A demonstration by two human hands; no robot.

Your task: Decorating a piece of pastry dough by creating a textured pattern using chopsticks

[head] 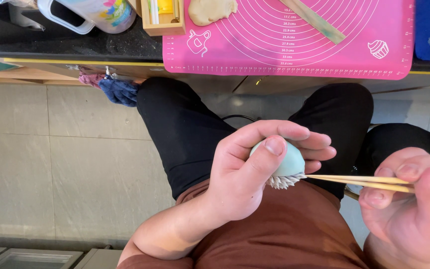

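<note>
Pale-blue clay ball [288, 160] sits cupped in my left hand [247, 174] above my lap, thumb pressed on top, its spiky white underside exposed. My right hand [411, 199] pinches a pair of thin wooden sticks [359, 182] whose tips touch the white spikes. My judgement: too hard a poke could flatten the spikes or dent the soft ball; a loosened grip would drop it to the tiled floor [65, 164], away from the pink mat [294, 55] on the desk [75, 45].
</note>
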